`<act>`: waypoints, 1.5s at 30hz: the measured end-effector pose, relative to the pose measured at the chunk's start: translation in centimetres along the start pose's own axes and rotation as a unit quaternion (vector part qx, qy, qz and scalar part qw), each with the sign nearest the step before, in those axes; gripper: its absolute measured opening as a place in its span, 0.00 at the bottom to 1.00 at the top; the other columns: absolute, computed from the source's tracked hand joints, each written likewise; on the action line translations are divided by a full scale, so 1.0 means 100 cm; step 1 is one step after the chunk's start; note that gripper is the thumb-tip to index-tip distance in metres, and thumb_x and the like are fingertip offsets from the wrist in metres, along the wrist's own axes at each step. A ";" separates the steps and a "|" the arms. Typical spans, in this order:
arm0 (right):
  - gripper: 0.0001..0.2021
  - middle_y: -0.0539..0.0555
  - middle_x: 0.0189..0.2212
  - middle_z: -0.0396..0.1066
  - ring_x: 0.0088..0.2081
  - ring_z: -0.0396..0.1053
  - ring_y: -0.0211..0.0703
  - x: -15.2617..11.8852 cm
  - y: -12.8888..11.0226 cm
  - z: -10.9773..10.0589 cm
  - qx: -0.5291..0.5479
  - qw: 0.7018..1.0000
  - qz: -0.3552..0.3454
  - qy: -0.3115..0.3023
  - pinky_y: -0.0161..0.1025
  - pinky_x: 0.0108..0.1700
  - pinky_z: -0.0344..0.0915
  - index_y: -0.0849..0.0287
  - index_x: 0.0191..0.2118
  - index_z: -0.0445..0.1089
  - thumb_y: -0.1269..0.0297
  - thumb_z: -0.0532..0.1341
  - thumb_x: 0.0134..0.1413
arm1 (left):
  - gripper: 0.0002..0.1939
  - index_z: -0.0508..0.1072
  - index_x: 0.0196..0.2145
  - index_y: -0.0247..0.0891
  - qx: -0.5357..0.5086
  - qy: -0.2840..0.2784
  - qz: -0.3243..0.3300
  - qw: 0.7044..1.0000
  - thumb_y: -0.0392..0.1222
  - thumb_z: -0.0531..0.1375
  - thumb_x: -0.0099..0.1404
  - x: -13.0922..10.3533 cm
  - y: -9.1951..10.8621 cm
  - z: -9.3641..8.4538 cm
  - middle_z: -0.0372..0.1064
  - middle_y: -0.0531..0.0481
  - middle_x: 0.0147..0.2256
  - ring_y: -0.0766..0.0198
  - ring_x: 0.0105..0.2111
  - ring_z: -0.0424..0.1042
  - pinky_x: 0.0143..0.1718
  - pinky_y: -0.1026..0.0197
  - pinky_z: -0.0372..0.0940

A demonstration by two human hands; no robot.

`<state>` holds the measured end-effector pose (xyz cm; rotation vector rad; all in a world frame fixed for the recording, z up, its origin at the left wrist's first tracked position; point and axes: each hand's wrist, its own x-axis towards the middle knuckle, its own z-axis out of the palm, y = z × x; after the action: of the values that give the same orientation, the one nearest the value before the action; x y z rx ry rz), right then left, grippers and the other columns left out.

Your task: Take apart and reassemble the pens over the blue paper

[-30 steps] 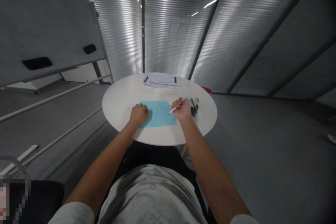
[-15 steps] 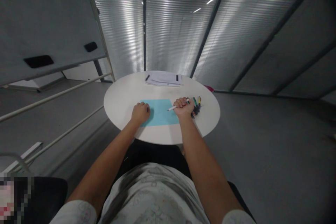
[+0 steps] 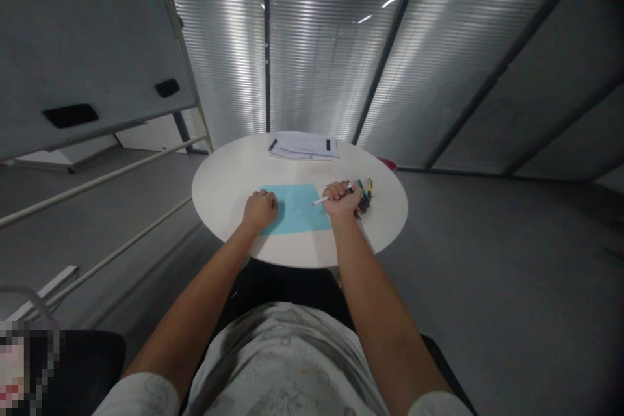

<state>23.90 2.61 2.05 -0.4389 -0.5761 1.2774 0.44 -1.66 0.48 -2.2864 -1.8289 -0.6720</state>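
Note:
A sheet of light blue paper [image 3: 297, 208] lies on the round white table [image 3: 234, 166] in front of me. My left hand [image 3: 260, 209] rests on the sheet's left edge with its fingers curled in; whatever is inside them, if anything, is hidden. At the sheet's right edge, my right hand [image 3: 341, 198] is closed around a slim white marker [image 3: 319, 200]. Its tip points left over the paper. Just right of that hand lies a cluster of markers [image 3: 364, 203] with dark, green and yellow parts, partly covered by the hand.
A stack of white papers or folded cloth [image 3: 302, 145] with dark marks lies at the table's far side. A board on a pale metal frame [image 3: 112, 174] stands at left. Blinds [image 3: 316, 45] hang behind the table. At lower left is a dark chair [image 3: 92, 370] with a blurred-out person beside it.
Both hands keep nearly the same place, and the marker stays in my right hand with its tip barely shifted. The whole view has moved very slightly.

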 end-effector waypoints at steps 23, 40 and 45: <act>0.19 0.43 0.15 0.51 0.14 0.46 0.30 0.001 0.002 0.011 0.015 1.000 0.022 -0.002 0.28 0.13 0.46 0.55 0.23 0.55 0.48 0.58 0.55 | 0.11 0.76 0.32 0.36 -0.024 0.000 -0.002 1.000 0.37 0.52 0.63 0.001 0.000 0.001 0.71 0.40 0.34 0.54 0.36 0.68 0.39 0.52 0.62; 0.22 0.46 0.21 0.68 0.20 0.68 0.37 -0.007 0.037 0.022 -0.408 0.912 -0.013 -0.044 0.31 0.22 0.61 0.56 0.38 0.64 0.41 0.61 0.50 | 0.13 0.76 0.36 0.35 -0.008 -0.033 -0.022 0.999 0.38 0.51 0.64 0.001 0.002 -0.003 0.71 0.40 0.37 0.55 0.39 0.68 0.42 0.54 0.62; 0.18 0.49 0.26 0.70 0.27 0.70 0.40 -0.018 0.041 0.023 -0.616 0.768 -0.161 -0.069 0.32 0.29 0.59 0.56 0.39 0.63 0.46 0.49 0.63 | 0.14 0.76 0.38 0.35 -0.006 -0.044 -0.028 0.999 0.39 0.51 0.65 0.000 0.005 -0.006 0.71 0.40 0.39 0.54 0.41 0.68 0.43 0.54 0.62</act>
<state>19.00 1.80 1.02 -1.2660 -1.5447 0.4309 0.77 -1.97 1.08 -2.3145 -1.9403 -0.6011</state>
